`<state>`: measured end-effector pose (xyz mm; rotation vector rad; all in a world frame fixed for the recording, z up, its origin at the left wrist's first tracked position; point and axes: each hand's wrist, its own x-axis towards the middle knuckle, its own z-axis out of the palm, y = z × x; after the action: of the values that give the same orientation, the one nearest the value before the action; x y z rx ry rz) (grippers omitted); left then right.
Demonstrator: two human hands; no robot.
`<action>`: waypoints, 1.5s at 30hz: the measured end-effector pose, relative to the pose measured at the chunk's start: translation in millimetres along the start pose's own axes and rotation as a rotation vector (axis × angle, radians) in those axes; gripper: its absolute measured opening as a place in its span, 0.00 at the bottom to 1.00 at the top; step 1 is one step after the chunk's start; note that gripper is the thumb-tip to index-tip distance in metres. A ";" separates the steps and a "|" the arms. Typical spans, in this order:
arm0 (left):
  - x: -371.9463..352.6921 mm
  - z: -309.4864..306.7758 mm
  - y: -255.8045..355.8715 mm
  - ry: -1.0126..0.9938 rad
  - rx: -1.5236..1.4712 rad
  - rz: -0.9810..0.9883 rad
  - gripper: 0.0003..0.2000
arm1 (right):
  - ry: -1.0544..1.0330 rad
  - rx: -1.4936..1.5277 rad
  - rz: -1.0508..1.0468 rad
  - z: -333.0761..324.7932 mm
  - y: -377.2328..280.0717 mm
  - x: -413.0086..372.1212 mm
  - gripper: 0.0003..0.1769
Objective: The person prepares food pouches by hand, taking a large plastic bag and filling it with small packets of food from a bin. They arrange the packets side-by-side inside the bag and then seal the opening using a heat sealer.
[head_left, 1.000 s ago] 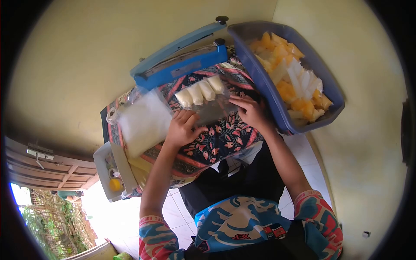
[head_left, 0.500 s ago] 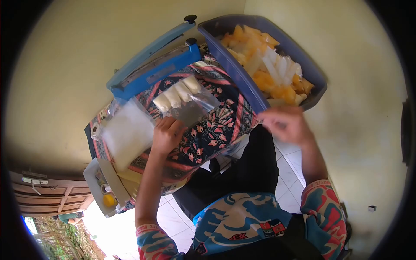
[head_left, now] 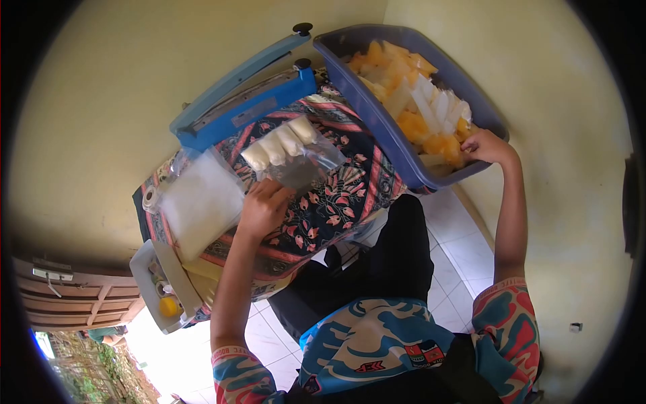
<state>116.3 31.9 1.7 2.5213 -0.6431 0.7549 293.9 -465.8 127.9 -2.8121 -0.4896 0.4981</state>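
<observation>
My left hand [head_left: 266, 205] is closed at the near edge of a clear plastic bag [head_left: 296, 174], its fingers curled over that edge. Several pale cream rolls [head_left: 289, 139] lie side by side in the far part of the bag, on a dark flowered cloth [head_left: 343, 202]. Over at the tub, my right hand [head_left: 486, 146] reaches across the near right rim with its fingers pinched together among yellow and orange packets [head_left: 441, 145]; what the fingertips hold is hidden. The blue-grey plastic tub [head_left: 377, 121] is filled with such packets, with whitish ones in the middle.
A blue impulse sealer [head_left: 249, 111] stands behind the bag, its lever arm raised. Left of my hand lies a stack of clear plastic bags [head_left: 202, 195], with a tape roll [head_left: 151, 198] beside it. A white bin [head_left: 151, 286] of small items sits at the left edge.
My right hand has moved right and away from me, from the tub's near corner to the packets inside. My left hand stays at the bag's edge.
</observation>
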 end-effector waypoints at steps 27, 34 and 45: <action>1.4 -0.1 -0.5 0.062 0.009 -0.004 0.13 | -0.303 -0.138 0.060 -19.5 24.6 37.1 0.26; 0.8 1.5 -0.4 0.089 0.039 -0.029 0.14 | -0.094 -0.096 -0.133 -23.2 18.5 14.8 0.22; 1.1 4.7 -0.6 0.138 0.065 -0.043 0.14 | 0.455 1.101 -0.491 -18.4 -40.1 -19.7 0.26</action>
<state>119.3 29.6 -1.3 2.5055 -0.5237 0.9382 271.9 -439.6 162.0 -1.5926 -0.5444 -0.0214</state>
